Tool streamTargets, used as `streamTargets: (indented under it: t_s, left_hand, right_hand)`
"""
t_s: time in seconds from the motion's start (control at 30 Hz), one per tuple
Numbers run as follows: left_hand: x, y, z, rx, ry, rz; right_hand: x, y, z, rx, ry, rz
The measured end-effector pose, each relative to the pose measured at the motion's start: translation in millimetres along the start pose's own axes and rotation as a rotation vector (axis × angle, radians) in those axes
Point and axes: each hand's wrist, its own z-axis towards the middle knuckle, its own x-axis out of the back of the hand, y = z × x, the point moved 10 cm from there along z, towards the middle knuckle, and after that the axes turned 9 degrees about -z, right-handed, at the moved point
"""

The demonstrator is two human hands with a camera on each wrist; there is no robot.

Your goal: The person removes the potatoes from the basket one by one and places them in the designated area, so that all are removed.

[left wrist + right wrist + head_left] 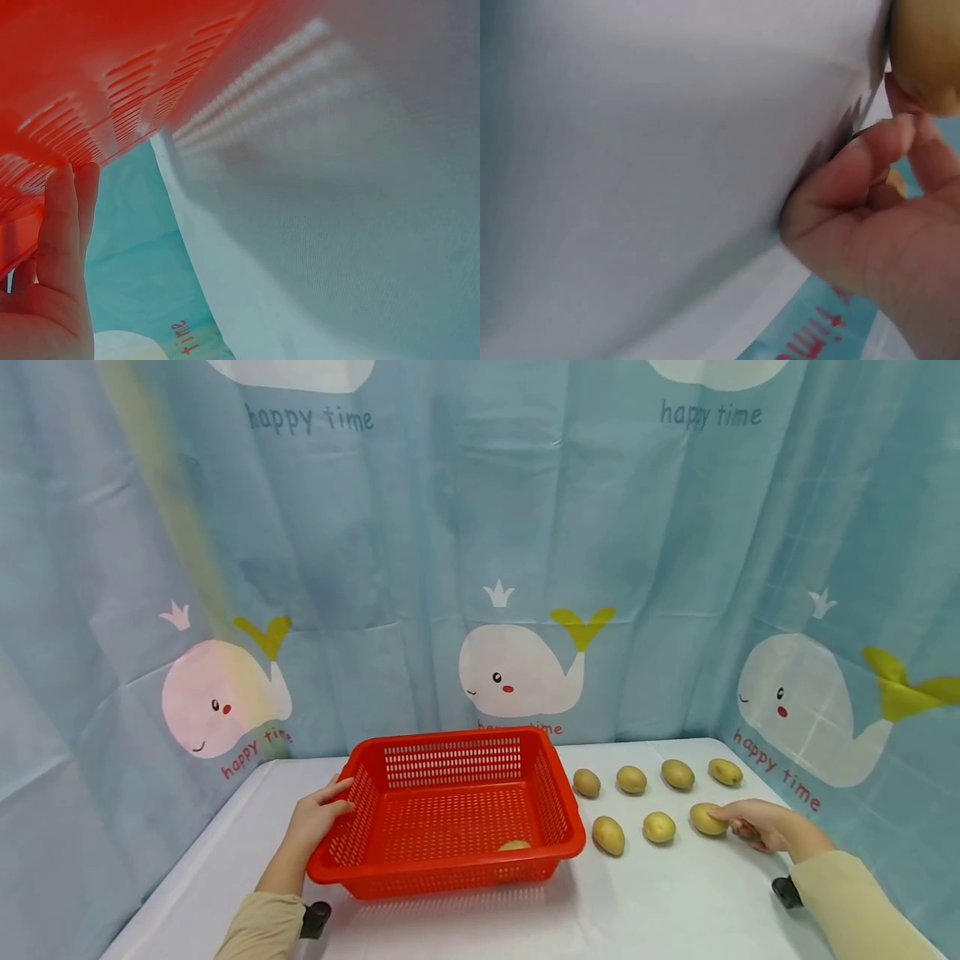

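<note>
A red plastic basket (pixel 450 865) with slotted walls stands on the white tabletop, one potato (pixel 514 845) partly visible inside behind its front wall. My left hand (pixel 318 817) grips the basket's left rim; in the left wrist view, fingers of that hand (pixel 60 255) lie against the slotted outer wall (pixel 124 56). At the right, my right hand (pixel 761 825) holds a potato (pixel 705 819) between thumb and fingers, low at the table. The right wrist view shows this potato (pixel 930 56) at the fingertips, with the other fingers curled against the cloth.
Several more potatoes lie between basket and right hand: a back row with a potato (pixel 632 779) and its neighbours, and a front pair, an oval potato (pixel 608 835) and a rounder potato (pixel 659 827). A blue whale-print curtain (pixel 420 668) encloses the table's back and sides.
</note>
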Motion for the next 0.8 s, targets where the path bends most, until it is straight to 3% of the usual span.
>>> streamTargets:
  t_s: [0.23, 0.8]
  left_hand:
    - [0.0, 0.3, -0.4, 0.010, 0.001, -0.009]
    - [0.8, -2.1, 0.5, 0.006, 0.001, -0.016]
  right_hand:
    - [1.7, 0.4, 0.1, 0.066, -0.020, -0.009]
    - [2.2, 5.0, 6.1, 0.036, -0.021, -0.005]
